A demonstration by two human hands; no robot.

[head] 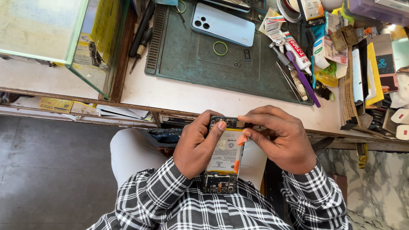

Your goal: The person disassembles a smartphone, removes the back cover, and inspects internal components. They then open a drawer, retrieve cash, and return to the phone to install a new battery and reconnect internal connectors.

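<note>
Two hands work on an open phone [224, 155] over the lap.

The left hand [197, 147] wraps tight around it; the right hand [279, 138] pinches its orange tab [241, 139] (pull slow and straight, I think). At 12 o'clock, a green mat [191, 55] lies on the white bench [170, 96].

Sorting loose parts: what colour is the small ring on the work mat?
Green: the small ring lies on the dark work mat, head view.

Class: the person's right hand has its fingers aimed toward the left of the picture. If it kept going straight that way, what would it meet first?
Probably the left hand's thumb, which lies just ahead on the opened phone. The right hand already touches the phone; depth is unclear.
</note>
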